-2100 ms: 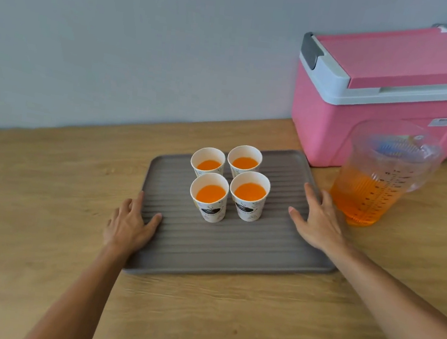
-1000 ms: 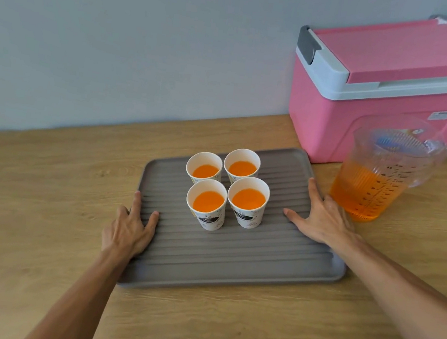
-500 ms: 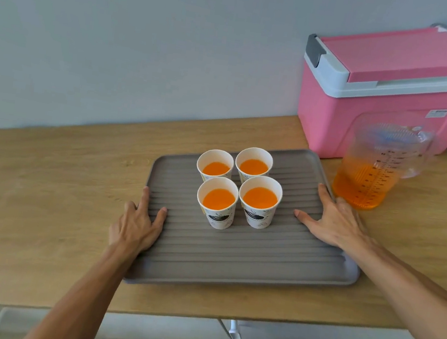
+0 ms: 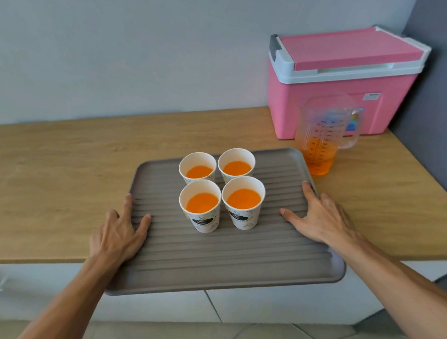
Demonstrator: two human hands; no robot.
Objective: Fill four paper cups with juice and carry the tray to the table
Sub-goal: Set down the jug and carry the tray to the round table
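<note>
Head view showed four filled cups (image 4: 221, 191) on the tray (image 4: 233, 266); both hands' fingers gripped its edges, left hand (image 4: 118, 236), right hand (image 4: 320, 219); carrying remained.

Tray (image 4: 234, 258): grey, looks like matt plastic, surface moulded in parallel ridges, rim smooth and rounded.

Cups (image 4: 242, 202): four, white paper, matt, printed dark pattern on the outer walls; insides plain white. Juice (image 4: 202, 203) in them opaque orange, flat surface with little shine.

Counter (image 4: 47, 170): light wood-grain top, smooth, low sheen; cannot tell whether solid wood or laminate. Cabinet fronts (image 4: 270, 302) below white, smooth.

Jug (image 4: 323, 136): clear plastic, slightly glossy, printed scale marks on the wall; orange liquid inside translucent.

Cooler box (image 4: 335, 98): pink plastic body, finely textured, matt; white plastic lid frame, smooth; grey latch.

Wall (image 4: 121, 30): pale, painted, matt.
</note>
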